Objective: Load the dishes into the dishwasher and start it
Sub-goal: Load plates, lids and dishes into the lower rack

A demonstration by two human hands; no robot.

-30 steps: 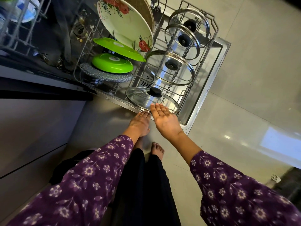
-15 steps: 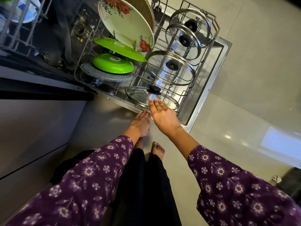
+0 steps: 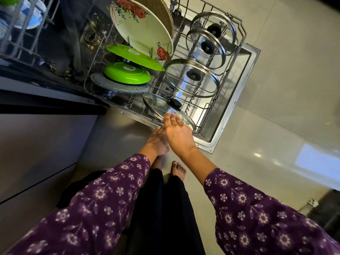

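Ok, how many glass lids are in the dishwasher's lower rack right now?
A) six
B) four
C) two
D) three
B: four show in the lower rack, each with a black knob: the rearmost lid, the second lid just in front of it, the middle lid and the nearest lid.

Plates left of lids in rack
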